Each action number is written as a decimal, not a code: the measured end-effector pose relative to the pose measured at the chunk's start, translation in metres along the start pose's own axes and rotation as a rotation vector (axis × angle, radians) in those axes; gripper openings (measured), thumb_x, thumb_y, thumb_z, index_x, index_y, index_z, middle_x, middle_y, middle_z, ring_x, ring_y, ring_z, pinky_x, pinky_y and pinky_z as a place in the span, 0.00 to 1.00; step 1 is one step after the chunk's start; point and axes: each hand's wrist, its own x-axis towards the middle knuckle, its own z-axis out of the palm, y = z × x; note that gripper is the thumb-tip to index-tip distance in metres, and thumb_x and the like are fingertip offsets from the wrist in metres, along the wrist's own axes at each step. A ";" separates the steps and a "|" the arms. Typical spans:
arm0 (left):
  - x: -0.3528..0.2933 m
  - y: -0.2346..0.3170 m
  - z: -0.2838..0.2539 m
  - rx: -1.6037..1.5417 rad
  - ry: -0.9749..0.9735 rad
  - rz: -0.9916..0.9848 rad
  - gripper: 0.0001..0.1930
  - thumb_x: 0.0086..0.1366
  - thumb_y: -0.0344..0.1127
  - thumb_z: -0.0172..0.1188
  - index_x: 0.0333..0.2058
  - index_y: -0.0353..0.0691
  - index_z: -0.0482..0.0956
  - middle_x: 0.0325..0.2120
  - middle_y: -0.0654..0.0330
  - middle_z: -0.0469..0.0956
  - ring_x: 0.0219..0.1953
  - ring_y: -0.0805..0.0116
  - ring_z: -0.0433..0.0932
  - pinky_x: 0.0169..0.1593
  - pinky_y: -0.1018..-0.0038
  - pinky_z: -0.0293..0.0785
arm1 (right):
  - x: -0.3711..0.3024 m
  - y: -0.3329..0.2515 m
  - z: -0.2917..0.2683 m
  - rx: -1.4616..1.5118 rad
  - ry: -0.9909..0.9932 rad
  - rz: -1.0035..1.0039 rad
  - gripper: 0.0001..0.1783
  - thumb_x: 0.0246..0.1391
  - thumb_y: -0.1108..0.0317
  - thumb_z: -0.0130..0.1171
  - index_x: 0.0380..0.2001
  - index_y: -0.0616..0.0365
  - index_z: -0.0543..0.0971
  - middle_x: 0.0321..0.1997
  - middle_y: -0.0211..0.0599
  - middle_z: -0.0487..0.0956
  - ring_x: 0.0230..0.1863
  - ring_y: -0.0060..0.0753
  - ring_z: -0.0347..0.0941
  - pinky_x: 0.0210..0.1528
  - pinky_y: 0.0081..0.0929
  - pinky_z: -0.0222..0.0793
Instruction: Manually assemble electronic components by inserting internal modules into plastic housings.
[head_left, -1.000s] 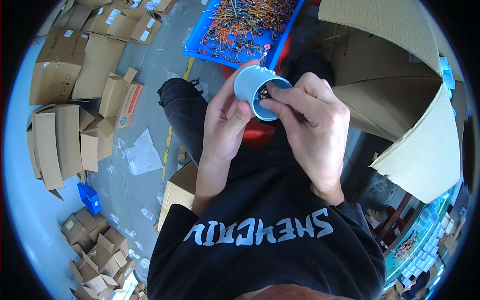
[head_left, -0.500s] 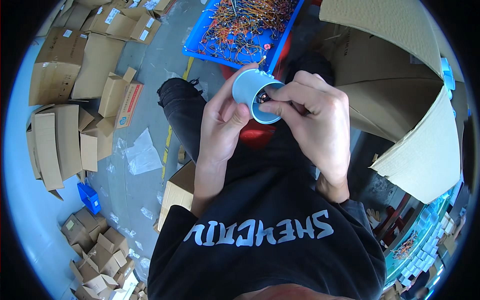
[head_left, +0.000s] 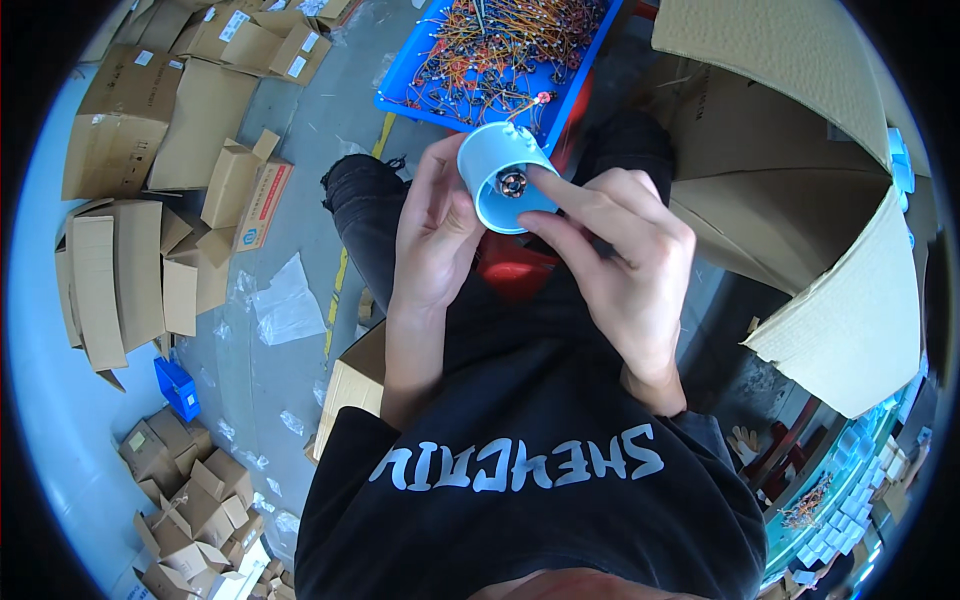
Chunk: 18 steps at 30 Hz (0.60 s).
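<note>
In my left hand [head_left: 436,215] is a light blue plastic cup-shaped housing [head_left: 490,150], fingers behind it and thumb along its side. Its mouth is tilted toward me and to the right. Deep inside sits a small round motor part [head_left: 511,182] with copper windings and a dark rim. My right hand [head_left: 620,240] is at the mouth of the housing. Its index fingertip reaches just inside the rim beside the motor part, and its thumb is apart, at the lower edge. Nothing shows between these two fingers; the other fingers are curled.
Ahead is a blue tray [head_left: 395,101] heaped with motor parts on orange wires, above something red. To the right stands a large open carton [head_left: 830,310]. Cardboard boxes [head_left: 130,270] and plastic scraps [head_left: 287,300] lie at left. A bench [head_left: 840,480] at lower right holds more light blue housings.
My right thumb and index finger have parted and drawn back from the motor part, which now shows inside the housing. The housing has shifted slightly left.
</note>
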 end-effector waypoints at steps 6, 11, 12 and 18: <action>0.000 0.002 0.005 -0.263 0.008 -0.057 0.32 0.66 0.47 0.57 0.60 0.35 0.57 0.55 0.53 0.67 0.57 0.63 0.68 0.59 0.67 0.65 | 0.011 0.009 0.008 0.176 0.080 0.038 0.24 0.38 0.71 0.72 0.43 0.61 0.79 0.33 0.41 0.76 0.32 0.34 0.73 0.36 0.27 0.71; 0.001 0.000 0.007 -0.116 -0.028 0.055 0.36 0.64 0.48 0.61 0.61 0.35 0.55 0.54 0.52 0.67 0.57 0.61 0.68 0.58 0.67 0.65 | 0.001 0.028 0.038 0.430 -0.052 0.215 0.29 0.41 0.74 0.70 0.48 0.66 0.73 0.42 0.48 0.77 0.41 0.39 0.76 0.45 0.31 0.71; 0.001 -0.001 0.011 0.059 0.016 0.063 0.36 0.62 0.48 0.62 0.61 0.34 0.56 0.54 0.51 0.67 0.56 0.61 0.69 0.58 0.67 0.66 | 0.001 0.027 0.039 0.419 -0.089 0.231 0.28 0.43 0.76 0.68 0.50 0.67 0.72 0.44 0.48 0.77 0.46 0.40 0.76 0.50 0.31 0.71; 0.004 0.000 0.014 0.660 0.173 0.093 0.37 0.58 0.47 0.67 0.58 0.32 0.61 0.51 0.47 0.69 0.52 0.58 0.71 0.54 0.66 0.69 | -0.004 0.039 0.051 0.205 -0.046 0.115 0.24 0.47 0.78 0.62 0.49 0.68 0.70 0.42 0.56 0.76 0.43 0.53 0.77 0.45 0.37 0.72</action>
